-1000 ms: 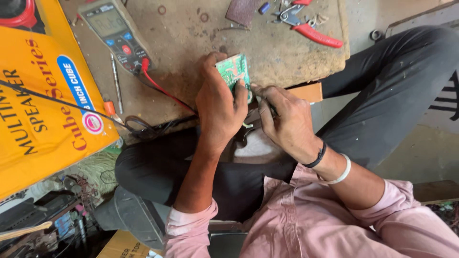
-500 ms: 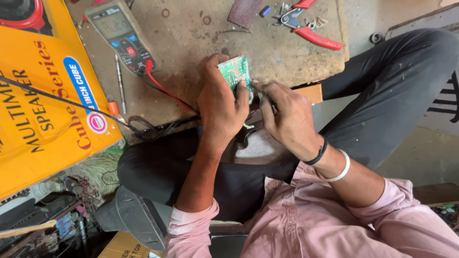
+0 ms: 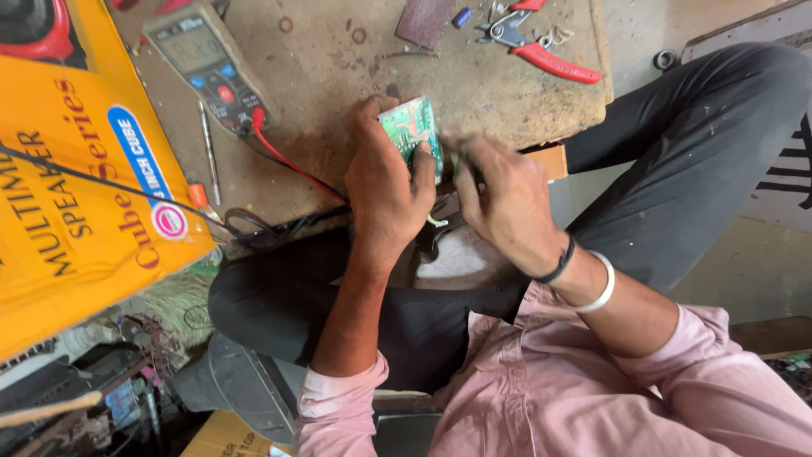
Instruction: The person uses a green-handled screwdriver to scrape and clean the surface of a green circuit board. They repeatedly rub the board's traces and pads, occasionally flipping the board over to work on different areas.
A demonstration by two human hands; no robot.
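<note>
Reading from left to right: one yellow cardboard box (image 3: 80,203) lies at the left, beside one digital multimeter (image 3: 207,63) whose red lead (image 3: 292,165) runs toward the centre of the worn workbench (image 3: 338,101). One small green circuit board (image 3: 412,131), showing pale copper traces, is held upright at the near edge of the bench, above the lap. The left hand (image 3: 385,190), arm bent upward, pinches the board between curled fingers and thumb. The right hand (image 3: 507,207), wearing two wristbands, has its fingers pressed together against the board's right side, blurred; whether they pinch a tool cannot be told. One pair of red-handled pliers (image 3: 541,46) lies at the upper right.
</note>
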